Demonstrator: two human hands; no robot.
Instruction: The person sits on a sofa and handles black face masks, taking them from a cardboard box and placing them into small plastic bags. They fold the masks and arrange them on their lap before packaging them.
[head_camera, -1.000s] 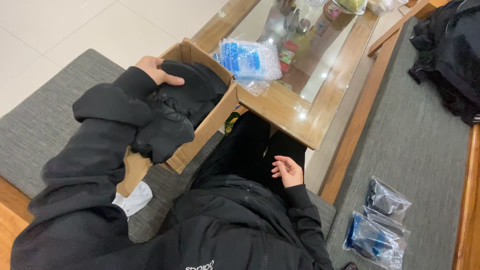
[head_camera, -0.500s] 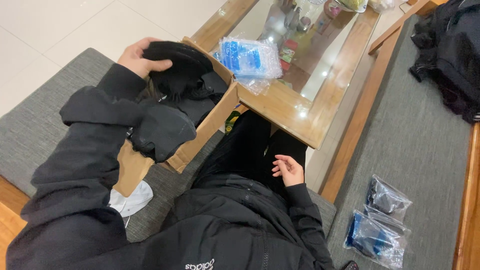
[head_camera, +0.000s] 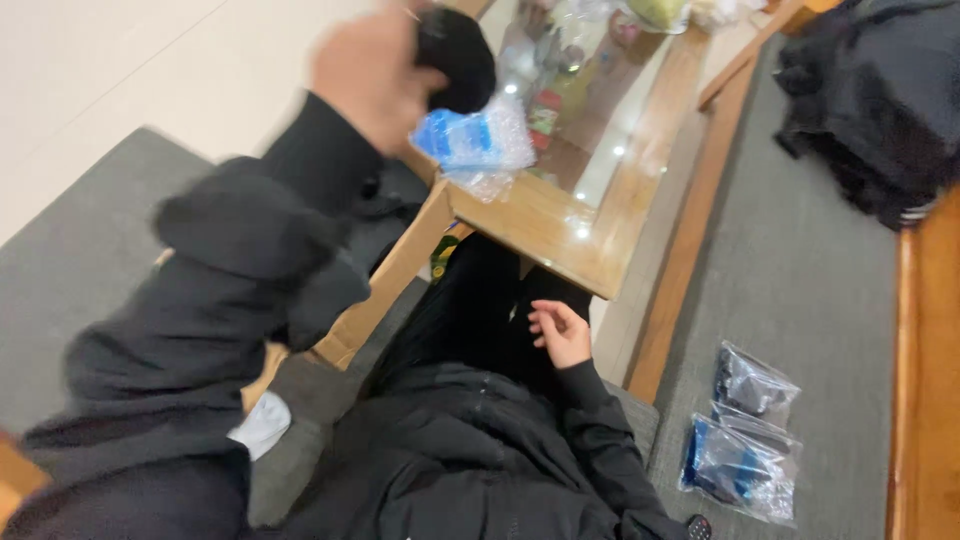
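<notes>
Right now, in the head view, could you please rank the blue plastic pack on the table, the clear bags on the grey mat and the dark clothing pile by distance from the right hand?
1. Blue plastic pack, up-left of the right hand, on the glass table.
2. Clear bags, lower right on the grey mat.
3. Dark clothing pile, far top right.

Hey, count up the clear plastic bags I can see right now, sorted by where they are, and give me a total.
On the glass table: 1, a bag with blue contents, beside the raised left hand holding a black item.
On the grey cushion at the right: 2, a dark-filled bag and a blue-filled bag.
Total: 3 bags.
</notes>
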